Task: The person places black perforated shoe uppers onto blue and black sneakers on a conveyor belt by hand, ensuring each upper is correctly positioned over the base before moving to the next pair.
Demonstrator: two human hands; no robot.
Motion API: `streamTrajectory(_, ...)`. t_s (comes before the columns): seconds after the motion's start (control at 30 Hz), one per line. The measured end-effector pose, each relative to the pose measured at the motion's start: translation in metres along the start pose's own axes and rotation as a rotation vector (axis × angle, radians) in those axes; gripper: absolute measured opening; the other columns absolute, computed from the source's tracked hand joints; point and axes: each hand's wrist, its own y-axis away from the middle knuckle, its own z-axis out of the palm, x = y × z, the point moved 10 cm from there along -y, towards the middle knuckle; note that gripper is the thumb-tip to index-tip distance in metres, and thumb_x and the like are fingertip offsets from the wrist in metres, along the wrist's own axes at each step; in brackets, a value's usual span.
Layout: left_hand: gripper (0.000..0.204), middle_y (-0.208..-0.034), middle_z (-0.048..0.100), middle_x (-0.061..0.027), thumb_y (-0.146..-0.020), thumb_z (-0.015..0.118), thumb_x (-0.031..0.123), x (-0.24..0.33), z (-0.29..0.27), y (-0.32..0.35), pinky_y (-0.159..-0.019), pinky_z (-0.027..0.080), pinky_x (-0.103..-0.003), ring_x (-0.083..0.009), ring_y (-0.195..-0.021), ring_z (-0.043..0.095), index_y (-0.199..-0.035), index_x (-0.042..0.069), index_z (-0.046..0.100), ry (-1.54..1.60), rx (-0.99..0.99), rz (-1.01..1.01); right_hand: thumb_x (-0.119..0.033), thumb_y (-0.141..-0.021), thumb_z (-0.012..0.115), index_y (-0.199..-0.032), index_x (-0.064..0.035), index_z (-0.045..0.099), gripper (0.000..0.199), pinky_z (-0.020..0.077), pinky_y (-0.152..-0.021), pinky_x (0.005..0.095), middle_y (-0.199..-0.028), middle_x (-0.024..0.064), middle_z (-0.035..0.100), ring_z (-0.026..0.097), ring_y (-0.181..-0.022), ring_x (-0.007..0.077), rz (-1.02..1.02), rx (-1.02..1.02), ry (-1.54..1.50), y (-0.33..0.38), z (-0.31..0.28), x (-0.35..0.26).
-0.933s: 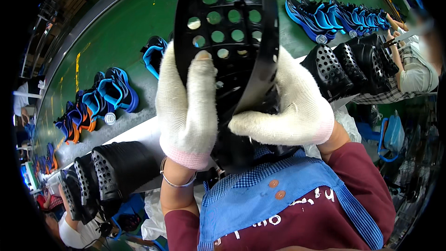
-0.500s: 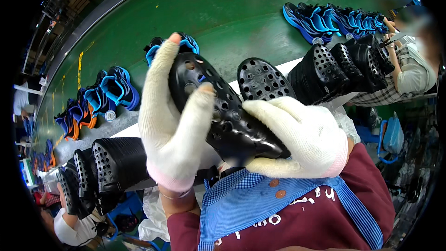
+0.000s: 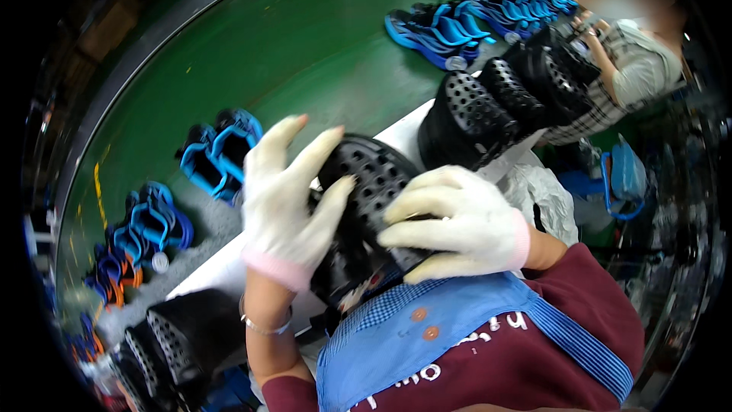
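Note:
Both my hands wear cream knitted gloves with pink cuffs. Between them is a black clog [image 3: 372,168] with round holes over its upper, tilted and slightly blurred. My left hand [image 3: 293,194] grips its left side, thumb over the holes, index fingertip at the far rim, other fingers spread. From the right, my right hand [image 3: 457,221] closes around the clog, fingers bent across it. Against my apron, below my left thumb, is another dark shoe part [image 3: 335,263]; whether it belongs to a second clog I cannot tell. The gloves hide part of both.
Stacked black clogs [image 3: 465,118] stand to the right on a white bench [image 3: 409,131]; more clogs [image 3: 191,336] lie at lower left. Blue-and-black sneakers [image 3: 229,145] line the belt beyond. A co-worker [image 3: 640,61] sits at far right. Crumpled white plastic [image 3: 541,191] lies beside my right arm.
My view has swung right, shifting the background leftward. The held clog has come down and turned, and my right hand's fingers now lie across its holes.

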Motion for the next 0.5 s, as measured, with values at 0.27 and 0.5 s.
streamTrajectory(0.27, 0.045, -0.128, 0.054, -0.0210, -0.080, 0.071, 0.020, -0.130, -0.015, 0.037, -0.100, 0.042, -0.041, -0.0361, -0.117, 0.053, -0.122, 0.006, 0.063, -0.257, 0.164, -0.348, -0.037, -0.072, 0.079, -0.110, -0.0131, 0.067, 0.046, 0.0498, -0.083, 0.0363, -0.110, 0.0036, 0.063, 0.059, -0.099, 0.0253, -0.039, 0.114, -0.060, 0.008, -0.012, 0.021)
streamTrajectory(0.5, 0.043, -0.122, 0.057, -0.0257, -0.080, 0.073, 0.031, -0.239, 0.022, 0.073, -0.096, 0.044, -0.045, -0.0413, -0.111, 0.055, -0.115, 0.007, 0.068, -0.333, 0.080, -0.424, -0.038, -0.067, 0.081, -0.111, -0.0111, 0.065, 0.054, 0.0445, -0.088, 0.0402, -0.113, 0.0059, 0.061, 0.057, -0.104, 0.0276, -0.037, 0.021, -0.092, 0.003, -0.006, 0.024)
